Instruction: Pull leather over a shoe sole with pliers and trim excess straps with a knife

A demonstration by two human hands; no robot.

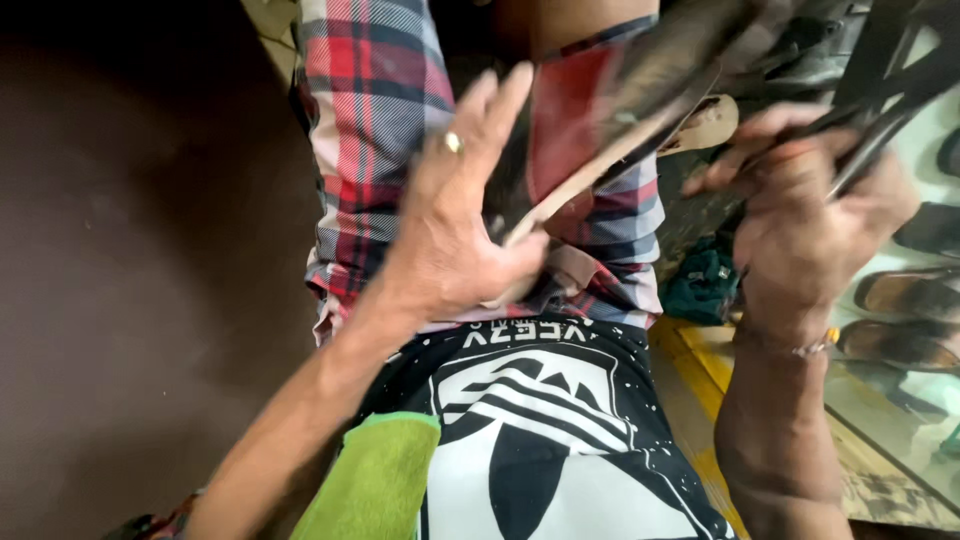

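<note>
Left hand point(455, 235), wearing a ring, presses its open palm and spread fingers against a flat, dark sandal with a tan sole edge point(610, 130), steadying it over the lap in red plaid cloth point(365, 90). Right hand point(800, 215), right of the sandal, is closed around dark metal pliers point(880, 120). The sandal looks light and bendy, best gripped along its firm sole edge.
</note>
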